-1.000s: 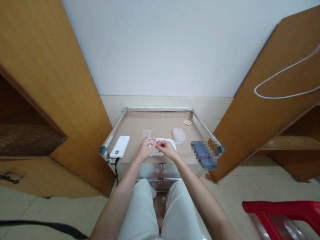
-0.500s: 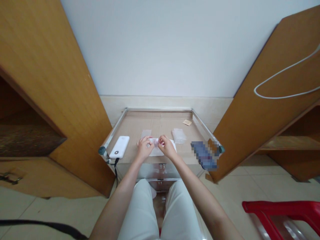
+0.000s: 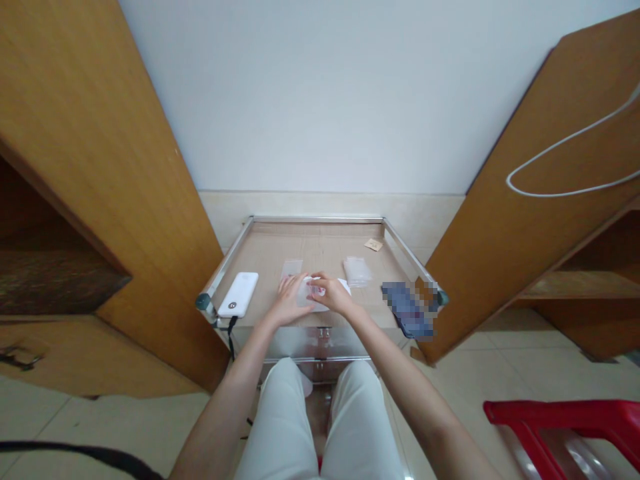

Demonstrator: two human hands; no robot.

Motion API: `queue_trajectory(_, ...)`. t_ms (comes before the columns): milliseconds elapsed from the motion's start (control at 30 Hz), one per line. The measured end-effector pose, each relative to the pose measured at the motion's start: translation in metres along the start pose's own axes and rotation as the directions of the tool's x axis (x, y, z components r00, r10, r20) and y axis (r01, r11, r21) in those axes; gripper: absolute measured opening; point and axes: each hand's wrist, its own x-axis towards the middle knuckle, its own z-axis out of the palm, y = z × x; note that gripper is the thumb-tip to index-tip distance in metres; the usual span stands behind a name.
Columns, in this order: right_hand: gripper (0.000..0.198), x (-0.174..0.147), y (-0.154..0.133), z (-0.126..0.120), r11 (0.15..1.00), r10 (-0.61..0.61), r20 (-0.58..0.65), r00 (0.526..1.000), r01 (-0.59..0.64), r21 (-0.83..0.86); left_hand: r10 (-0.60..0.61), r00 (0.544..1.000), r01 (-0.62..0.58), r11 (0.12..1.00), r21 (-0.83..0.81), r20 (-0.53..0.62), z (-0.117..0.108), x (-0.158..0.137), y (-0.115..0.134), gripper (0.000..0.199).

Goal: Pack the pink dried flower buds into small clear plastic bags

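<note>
Close together above the front middle of the tabletop are both my hands. My left hand [image 3: 289,303] is curved round the left side of a small translucent plastic bag [image 3: 303,293], its thumb below and its fingers along the top. My right hand [image 3: 334,293] is closed in a pinch on a small item with pink marks [image 3: 317,291], at the bag's right side; the fingers partly hide it. A white sheet [image 3: 345,285] lies under my hands. Just behind my left hand lies a clear flat sleeve [image 3: 293,267]. A stack of clear sleeves [image 3: 357,271] lies beyond my right hand.
The metal-edged table [image 3: 320,240] stands against the wall. On its left lies a white power bank [image 3: 239,295] with a black cable. A small tan packet [image 3: 373,245] lies at back right, a blurred-out dark blue item [image 3: 407,310] at front right. A red stool [image 3: 565,413] stands on the floor.
My left hand has turned and spread round the translucent bag, where before it pinched with the fingertips. My right hand has shifted slightly, and the pink-marked item shows under its fingers.
</note>
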Motion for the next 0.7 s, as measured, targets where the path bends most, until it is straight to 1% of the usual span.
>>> queue_trajectory(33,0.028,0.0,0.0,0.0,1.0,0.006,0.001,1.0,-0.006,0.008,0.017,0.999,-0.018,1.0,0.021,0.028,0.0,0.0,-0.003,0.064)
queue_trajectory(100,0.028,0.0,0.001,0.0,0.999,0.02,0.005,1.0,-0.02,0.027,0.024,0.998,-0.028,0.998,0.057,0.062,0.001,0.001,-0.007,0.063)
queue_trajectory(233,0.029,-0.001,0.006,0.003,0.997,0.047,0.019,0.999,-0.048,0.056,0.016,0.996,-0.025,0.994,0.105,0.083,0.003,0.001,-0.013,0.06)
queue_trajectory(400,0.029,0.0,0.012,0.01,0.994,0.036,-0.01,0.999,-0.035,0.102,0.03,0.993,-0.041,0.995,0.093,0.112,0.007,0.001,-0.015,0.065)
queue_trajectory(467,0.026,0.0,0.012,0.01,0.991,0.034,-0.013,0.999,-0.032,0.129,0.018,0.995,-0.026,0.996,0.081,0.098,0.009,0.001,-0.016,0.063)
queue_trajectory(567,0.015,0.0,0.01,0.009,0.981,0.029,-0.019,0.999,-0.024,0.194,-0.001,0.998,-0.003,0.998,0.061,0.063,0.012,0.002,-0.018,0.056)
queue_trajectory(600,0.012,-0.001,0.011,0.008,0.975,0.035,-0.04,0.999,-0.025,0.219,-0.012,0.999,0.01,0.998,0.056,0.045,0.012,0.002,-0.018,0.053)
queue_trajectory(667,0.016,-0.002,0.014,0.006,0.966,0.086,-0.139,0.987,-0.049,0.253,-0.053,0.998,0.054,0.997,0.048,-0.016,0.012,0.003,-0.02,0.049)
queue_trajectory(700,0.018,-0.002,0.018,0.006,0.963,0.13,-0.209,0.969,-0.073,0.259,-0.077,0.995,0.079,0.996,0.04,-0.058,0.013,0.003,-0.021,0.047)
